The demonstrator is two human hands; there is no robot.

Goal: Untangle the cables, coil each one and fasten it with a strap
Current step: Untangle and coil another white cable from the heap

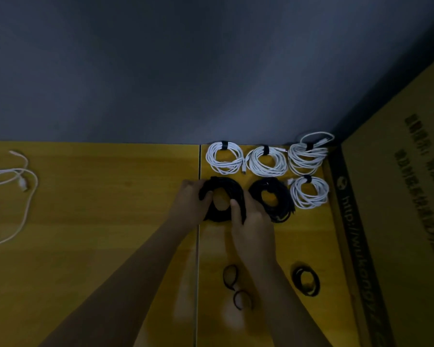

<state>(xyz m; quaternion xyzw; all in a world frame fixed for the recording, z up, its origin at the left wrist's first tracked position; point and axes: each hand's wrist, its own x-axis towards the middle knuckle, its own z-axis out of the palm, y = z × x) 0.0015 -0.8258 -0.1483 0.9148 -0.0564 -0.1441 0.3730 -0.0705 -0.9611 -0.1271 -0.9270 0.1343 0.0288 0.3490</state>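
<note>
A black cable coil is held flat on the yellow surface by both hands.

Its left edge is clamped in the grip of the left hand, its right edge in that of the right hand. Just beside it a second black coil is laid; four strapped white coils are set behind. Loose straps are seen nearer, and an uncoiled white cable far left.

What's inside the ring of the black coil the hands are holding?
Bare yellow table shows through the black coil. Fingertips of the left hand and right hand curl into it, hiding the coil's sides.
</note>
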